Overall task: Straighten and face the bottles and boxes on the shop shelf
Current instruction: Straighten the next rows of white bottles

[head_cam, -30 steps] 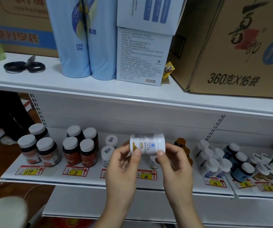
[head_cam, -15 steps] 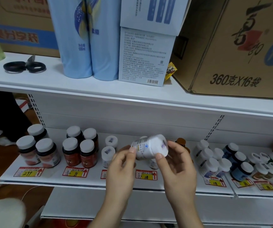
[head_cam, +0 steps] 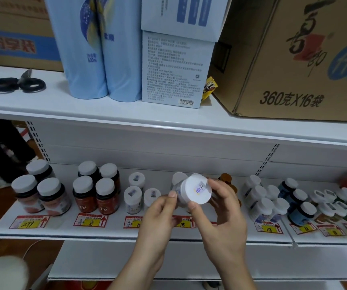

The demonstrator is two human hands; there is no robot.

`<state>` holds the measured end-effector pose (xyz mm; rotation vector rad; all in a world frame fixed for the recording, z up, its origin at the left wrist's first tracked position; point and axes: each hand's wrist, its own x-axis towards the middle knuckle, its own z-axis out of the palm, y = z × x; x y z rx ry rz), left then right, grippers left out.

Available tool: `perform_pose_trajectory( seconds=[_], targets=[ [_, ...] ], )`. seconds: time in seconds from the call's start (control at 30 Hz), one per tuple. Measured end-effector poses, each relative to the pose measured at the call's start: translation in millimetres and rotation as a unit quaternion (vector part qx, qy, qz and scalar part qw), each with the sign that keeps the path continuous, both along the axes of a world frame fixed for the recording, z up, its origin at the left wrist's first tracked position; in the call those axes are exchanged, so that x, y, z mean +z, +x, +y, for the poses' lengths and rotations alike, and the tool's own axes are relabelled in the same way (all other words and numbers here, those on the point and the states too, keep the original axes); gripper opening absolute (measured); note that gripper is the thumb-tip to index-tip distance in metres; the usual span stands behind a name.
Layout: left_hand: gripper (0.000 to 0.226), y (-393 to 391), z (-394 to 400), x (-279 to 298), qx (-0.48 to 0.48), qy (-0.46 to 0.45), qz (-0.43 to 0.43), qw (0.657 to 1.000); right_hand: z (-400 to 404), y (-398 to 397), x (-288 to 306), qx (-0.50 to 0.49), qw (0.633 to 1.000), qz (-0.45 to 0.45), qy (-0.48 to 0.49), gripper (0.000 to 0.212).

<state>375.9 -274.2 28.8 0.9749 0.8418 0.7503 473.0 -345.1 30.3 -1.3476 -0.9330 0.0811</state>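
Both hands are pinching the white bottle: left hand at its body, right hand round the cap end. I'm holding it above the lower shelf, long axis tipped cap-first toward me, its gap just beyond.

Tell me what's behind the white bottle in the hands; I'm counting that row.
Behind the white bottle, held by the left hand and right hand, one white cap and brown bottles show; anything lower is covered.
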Motion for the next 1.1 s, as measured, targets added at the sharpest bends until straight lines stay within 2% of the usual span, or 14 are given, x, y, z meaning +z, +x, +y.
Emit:
perform_pose_trajectory(
  seconds=[0.1,0.2,0.33,0.5,0.63,0.83,0.93,1.03,1.1],
  targets=[
    [0.027,0,1,-1,0.011,-0.008,-0.019,1.0,0,4,0,-0.011,1.0,-0.011,0.005,0.03],
    [0.018,0,0,-2,0.043,0.001,-0.052,0.998,0,8,2,-0.03,0.999,0.036,-0.026,0.016],
    [0.016,0,-3,4,0.081,0.125,-0.021,0.989,2,13,0,-0.045,0.986,0.137,-0.084,0.026],
    [0.04,1,-5,9,0.122,0.22,-0.001,0.968,9,14,-6,-0.014,0.959,0.268,-0.091,0.028],
    [0.043,-1,-3,10,0.13,0.274,0.026,0.952,12,13,-8,0.0,0.948,0.303,-0.1,0.024],
    [0.048,-5,0,10,0.125,0.3,0.05,0.944,15,15,-9,0.008,0.948,0.303,-0.101,0.024],
    [0.054,-9,5,4,0.093,0.338,0.097,0.932,13,21,-7,0.001,0.95,0.297,-0.099,0.022],
    [0.062,-18,19,-5,0.009,0.368,0.151,0.917,6,29,-2,0.001,0.963,0.246,-0.113,0.021],
    [0.06,-23,26,-11,-0.038,0.39,0.188,0.901,1,36,3,0.021,0.973,0.181,-0.139,0.023]
  ],
)
